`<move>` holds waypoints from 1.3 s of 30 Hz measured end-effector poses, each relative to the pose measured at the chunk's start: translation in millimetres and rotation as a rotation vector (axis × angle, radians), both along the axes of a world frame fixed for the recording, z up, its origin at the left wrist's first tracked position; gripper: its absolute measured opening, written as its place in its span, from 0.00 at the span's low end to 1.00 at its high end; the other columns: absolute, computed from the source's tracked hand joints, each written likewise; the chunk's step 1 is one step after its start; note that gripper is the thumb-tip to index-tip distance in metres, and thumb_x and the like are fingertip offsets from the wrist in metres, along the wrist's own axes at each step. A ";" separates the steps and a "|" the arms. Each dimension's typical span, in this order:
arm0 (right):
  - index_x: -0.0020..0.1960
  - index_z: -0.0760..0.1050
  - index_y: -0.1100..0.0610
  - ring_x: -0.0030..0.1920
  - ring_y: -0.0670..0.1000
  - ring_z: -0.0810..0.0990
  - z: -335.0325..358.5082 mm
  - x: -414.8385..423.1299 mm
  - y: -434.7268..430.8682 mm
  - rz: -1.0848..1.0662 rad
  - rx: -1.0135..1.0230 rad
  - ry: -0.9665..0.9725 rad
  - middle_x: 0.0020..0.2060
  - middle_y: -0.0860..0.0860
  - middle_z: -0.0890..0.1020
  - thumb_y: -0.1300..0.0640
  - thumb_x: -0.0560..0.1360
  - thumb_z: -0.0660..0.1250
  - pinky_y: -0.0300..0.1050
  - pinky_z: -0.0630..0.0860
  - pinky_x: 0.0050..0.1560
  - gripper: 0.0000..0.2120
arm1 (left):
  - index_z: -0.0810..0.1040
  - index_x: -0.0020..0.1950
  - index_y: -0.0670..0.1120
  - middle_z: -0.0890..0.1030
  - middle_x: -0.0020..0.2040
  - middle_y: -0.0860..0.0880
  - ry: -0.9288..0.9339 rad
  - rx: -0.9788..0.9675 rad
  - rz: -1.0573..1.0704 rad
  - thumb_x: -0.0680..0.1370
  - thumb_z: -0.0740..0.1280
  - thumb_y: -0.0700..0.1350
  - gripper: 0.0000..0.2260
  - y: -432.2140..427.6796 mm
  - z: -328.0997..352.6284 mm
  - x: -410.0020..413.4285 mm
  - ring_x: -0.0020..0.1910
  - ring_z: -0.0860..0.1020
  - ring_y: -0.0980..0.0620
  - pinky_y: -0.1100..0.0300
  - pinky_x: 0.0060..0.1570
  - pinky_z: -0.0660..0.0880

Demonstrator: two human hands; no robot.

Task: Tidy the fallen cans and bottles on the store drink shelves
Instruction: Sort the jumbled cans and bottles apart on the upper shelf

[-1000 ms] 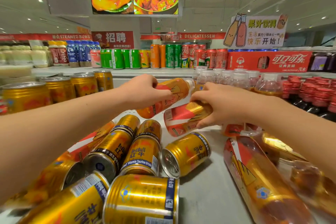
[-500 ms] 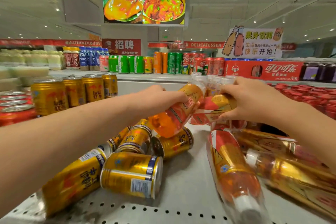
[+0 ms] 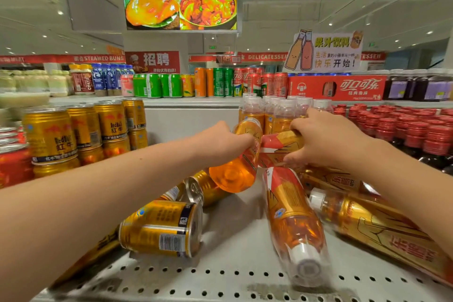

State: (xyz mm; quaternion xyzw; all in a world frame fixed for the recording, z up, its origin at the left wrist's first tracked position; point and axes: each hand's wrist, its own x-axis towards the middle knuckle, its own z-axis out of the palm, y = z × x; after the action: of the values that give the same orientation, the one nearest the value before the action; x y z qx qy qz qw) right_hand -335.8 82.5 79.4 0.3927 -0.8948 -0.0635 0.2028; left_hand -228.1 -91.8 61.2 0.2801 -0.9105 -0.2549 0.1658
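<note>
On the near shelf (image 3: 220, 274) a gold can (image 3: 159, 228) and an amber bottle (image 3: 294, 225) lie on their sides. Farther in, the left grip (image 3: 220, 141) wraps a tilted orange bottle (image 3: 235, 169). The right grip (image 3: 328, 140) holds a red-labelled bottle (image 3: 277, 146) touching it, in front of the upright bottles (image 3: 274, 110).

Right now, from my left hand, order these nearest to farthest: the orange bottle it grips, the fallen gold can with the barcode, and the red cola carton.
1. The orange bottle, gripped in the left hand.
2. The fallen gold can, lower left, on the shelf.
3. The red cola carton, far back shelf, right.
</note>
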 end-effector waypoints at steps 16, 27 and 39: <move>0.58 0.74 0.49 0.49 0.53 0.77 4.3 1.6 -5.6 -0.049 -0.026 -0.016 0.49 0.50 0.74 0.24 0.66 0.67 0.54 0.81 0.48 0.33 | 0.67 0.40 0.51 0.70 0.38 0.51 -0.185 -0.098 -0.045 0.81 0.63 0.60 0.16 14.8 -3.7 -7.3 0.33 0.71 0.52 0.62 0.24 0.67; 0.62 0.75 0.49 0.48 0.54 0.76 -0.7 -10.4 8.2 -0.009 -0.173 -0.006 0.48 0.50 0.72 0.24 0.66 0.66 0.53 0.80 0.46 0.36 | 0.72 0.68 0.45 0.78 0.61 0.43 -0.317 -0.211 -0.102 0.82 0.60 0.60 0.22 32.6 -20.6 -14.0 0.53 0.75 0.43 0.54 0.48 0.72; 0.66 0.73 0.45 0.48 0.52 0.74 -8.1 21.3 47.4 0.129 -0.476 0.044 0.49 0.49 0.73 0.24 0.66 0.64 0.47 0.73 0.42 0.36 | 0.72 0.64 0.63 0.73 0.54 0.65 0.139 -0.499 -0.477 0.77 0.56 0.73 0.22 53.7 -27.3 86.4 0.52 0.73 0.67 0.73 0.45 0.66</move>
State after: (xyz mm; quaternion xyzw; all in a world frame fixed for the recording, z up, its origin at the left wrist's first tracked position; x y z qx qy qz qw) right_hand -314.5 129.9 71.3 0.3886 -0.8531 0.1534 0.3126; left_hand -141.7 -38.1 33.9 -0.0076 -0.9711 -0.0746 0.2266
